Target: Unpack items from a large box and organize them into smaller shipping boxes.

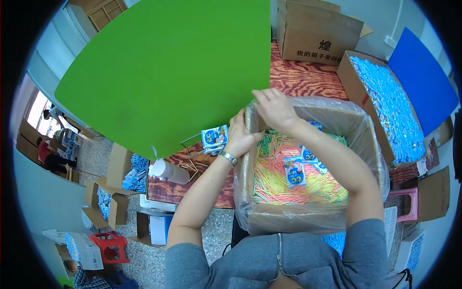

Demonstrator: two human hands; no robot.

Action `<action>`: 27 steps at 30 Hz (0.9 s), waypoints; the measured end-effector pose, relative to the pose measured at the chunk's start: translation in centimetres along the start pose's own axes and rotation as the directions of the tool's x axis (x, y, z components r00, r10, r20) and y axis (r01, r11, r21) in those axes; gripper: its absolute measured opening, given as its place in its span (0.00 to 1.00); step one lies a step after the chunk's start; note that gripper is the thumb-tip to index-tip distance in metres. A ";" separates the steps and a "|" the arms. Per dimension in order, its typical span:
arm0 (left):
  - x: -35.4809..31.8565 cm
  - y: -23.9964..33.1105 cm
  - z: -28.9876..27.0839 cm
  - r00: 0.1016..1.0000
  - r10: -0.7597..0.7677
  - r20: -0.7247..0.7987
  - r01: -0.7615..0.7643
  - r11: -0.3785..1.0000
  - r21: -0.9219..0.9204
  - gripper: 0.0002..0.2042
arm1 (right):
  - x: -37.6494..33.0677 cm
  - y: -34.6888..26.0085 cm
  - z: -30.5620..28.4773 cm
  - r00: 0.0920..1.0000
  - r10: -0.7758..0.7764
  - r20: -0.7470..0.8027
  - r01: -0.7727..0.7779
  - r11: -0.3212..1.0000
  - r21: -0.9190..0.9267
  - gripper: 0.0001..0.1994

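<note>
- Well off to the left, two people (46, 153) are near a bright opening, beyond open cartons (106, 207) of blue packets and a red stool (109, 246).
- Next, a big green board (168, 72) spreads above the left part of the red wood-grain counter (162, 191).
- By its near edge, a white bottle (171, 172) lies tilted in view beside a wire stand (194, 166).
- Blue-and-white packets (214, 138) rest at the stand, just left of the left hand.
- The left hand (241, 138) lies over the left rim of the large box (298, 212), thumb inward; whether it grips anything, I cannot tell.
- The right hand (275, 110) is over the far left corner, fingers partly bent; its grip is unclear too.
- Inside the plastic-lined box, loose packets (294, 172) lie on thin pink, yellow and green sticks (274, 185).
- Behind stands a brown carton (313, 36).
- Farther right are a carton full of blue packets (385, 106), a blue board (421, 82) and a pink stool (408, 202).
</note>
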State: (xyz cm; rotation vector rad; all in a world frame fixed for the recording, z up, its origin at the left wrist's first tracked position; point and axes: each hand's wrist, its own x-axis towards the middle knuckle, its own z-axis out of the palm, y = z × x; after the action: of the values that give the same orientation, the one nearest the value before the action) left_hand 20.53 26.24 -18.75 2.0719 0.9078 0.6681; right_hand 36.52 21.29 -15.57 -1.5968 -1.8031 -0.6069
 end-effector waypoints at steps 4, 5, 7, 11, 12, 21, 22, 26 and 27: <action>1.2 -2.4 -0.2 0.997 -0.071 0.006 0.071 0.980 -0.185 0.54 | 1.2 -0.9 2.8 0.927 0.135 0.350 -0.093 0.986 -0.135 0.15; 1.7 -2.5 -0.6 0.999 -0.054 -0.007 0.052 0.982 -0.184 0.52 | 1.5 -0.5 2.5 0.898 0.135 0.419 -0.144 0.990 -0.011 0.13; 3.2 -3.2 -1.5 0.996 -0.046 0.072 0.066 0.953 -0.296 0.49 | 2.1 1.2 2.2 0.924 -0.034 0.382 -0.078 0.958 0.275 0.09; 3.3 -3.0 -1.5 0.998 0.058 0.004 -0.055 0.968 -0.245 0.41 | 1.3 1.9 1.6 0.977 -0.140 0.161 0.121 0.985 0.125 0.05; 3.4 -2.8 -1.4 0.984 0.147 -0.098 -0.160 0.977 -0.141 0.40 | 1.2 2.0 1.2 0.977 -0.140 0.163 0.121 0.985 0.120 0.05; 5.5 -5.6 -1.8 0.992 -0.127 0.007 0.121 0.934 -0.335 0.33 | -7.0 -1.6 -2.1 0.689 -0.535 0.490 0.427 0.845 0.322 0.04; 5.5 -6.0 -1.7 0.992 -0.128 0.004 0.122 0.935 -0.334 0.33 | -7.4 -2.1 -2.4 0.564 -0.530 0.633 0.389 0.847 0.363 0.05; 5.1 -6.2 -2.1 0.960 -0.203 0.194 0.253 0.925 -0.284 0.31 | -6.2 -1.5 -3.2 0.480 -0.347 0.805 0.221 0.937 0.272 0.06; 4.9 -5.9 -2.3 0.933 -0.246 0.261 0.312 0.916 -0.251 0.31 | -5.4 -0.7 -3.0 0.631 -0.386 0.673 0.214 0.920 0.328 0.07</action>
State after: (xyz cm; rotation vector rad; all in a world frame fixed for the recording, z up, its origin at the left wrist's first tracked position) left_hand 19.67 33.77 -21.39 1.6744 0.8959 0.3761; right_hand 36.59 15.33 -17.36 -1.4863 -2.6592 0.1657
